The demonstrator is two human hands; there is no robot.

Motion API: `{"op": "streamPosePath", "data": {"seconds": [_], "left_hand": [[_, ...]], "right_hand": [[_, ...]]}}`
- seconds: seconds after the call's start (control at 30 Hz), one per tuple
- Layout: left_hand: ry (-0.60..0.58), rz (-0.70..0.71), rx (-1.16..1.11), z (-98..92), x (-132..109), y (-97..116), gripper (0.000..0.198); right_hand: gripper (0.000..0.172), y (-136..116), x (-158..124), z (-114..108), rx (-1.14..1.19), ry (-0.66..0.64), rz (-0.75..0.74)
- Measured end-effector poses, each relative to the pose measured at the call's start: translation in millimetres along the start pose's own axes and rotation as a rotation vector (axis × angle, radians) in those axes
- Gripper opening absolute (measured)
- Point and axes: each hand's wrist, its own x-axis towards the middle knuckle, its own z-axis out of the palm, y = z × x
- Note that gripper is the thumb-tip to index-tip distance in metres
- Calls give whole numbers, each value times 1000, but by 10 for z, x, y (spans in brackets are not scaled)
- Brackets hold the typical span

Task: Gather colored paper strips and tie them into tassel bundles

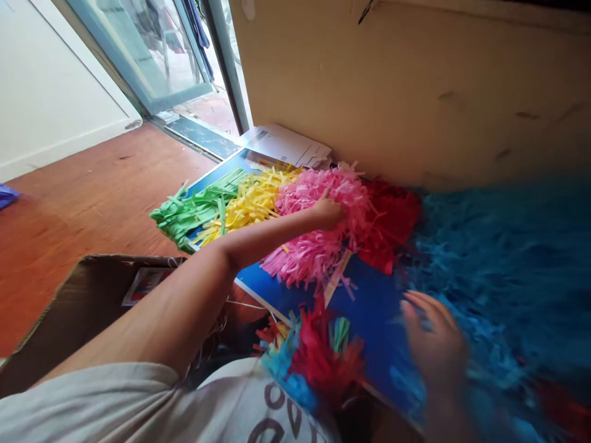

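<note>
My left hand [329, 213] reaches across into a pile of pink paper fringe [318, 258]; its fingers are curled in among the strips and partly hidden. My right hand [436, 338] hovers over the blue board [369, 292], blurred, with thumb and fingers apart and nothing visible between them. Yellow fringe [253, 200] and green fringe [198, 212] lie left of the pink, red fringe [392, 218] to its right. A multicoloured bunch of fringe [323, 351], mostly red and blue, sits at the board's near edge against my shirt. A narrow pale strip [338, 277] sticks out below the pink pile.
A large heap of blue fringe [508, 264] fills the right side along the wall [392, 92]. Flat white cardboard [289, 144] lies at the board's far end. An open cardboard box [60, 320] stands at the left on the wooden floor [101, 203]. Beyond is an open glass door [148, 49].
</note>
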Motion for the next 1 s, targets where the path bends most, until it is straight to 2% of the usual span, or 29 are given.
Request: {"op": "streamPosePath", "data": {"seconds": [0.07, 0.13, 0.2, 0.27, 0.33, 0.43, 0.5, 0.57, 0.63, 0.7, 0.73, 0.87, 1.0], "left_hand": [[-34, -37, 114, -90, -16, -254, 55], [-44, -81, 206, -144, -136, -417, 72], [-31, -121, 240, -158, -264, -512, 82], [-22, -133, 249, -141, -359, -577, 83], [-22, -133, 254, -116, -427, -647, 78], [-8, -112, 250, -115, -515, -760, 69], [31, -82, 236, -150, -550, -807, 58], [131, -104, 200, -207, -533, -799, 44], [276, -162, 143, -266, -442, -729, 39], [349, -181, 99, -305, -288, -614, 37], [325, -179, 94, -313, -199, -548, 35], [75, -216, 201, -271, 102, -321, 28], [2, -265, 293, -206, 203, -270, 14]], "right_hand": [[23, -143, 293, 355, 38, -79, -153], [29, -278, 686, 825, 92, -181, -243], [39, -364, 1141, 1298, 80, -391, -308], [45, -365, 1603, 1673, -43, -574, -251], [42, -274, 2017, 1901, -106, -579, -163], [44, -42, 2453, 2010, -133, -508, -39], [45, 96, 2595, 2011, -120, -495, -1], [43, 179, 2636, 2008, -101, -497, 6], [41, 212, 2618, 2019, -88, -495, 6], [41, 222, 2580, 2036, -80, -491, 3], [42, 227, 2563, 2044, -78, -488, 2], [43, 267, 2536, 2049, -74, -475, 18], [40, 321, 2537, 2048, -44, -454, 40]]}}
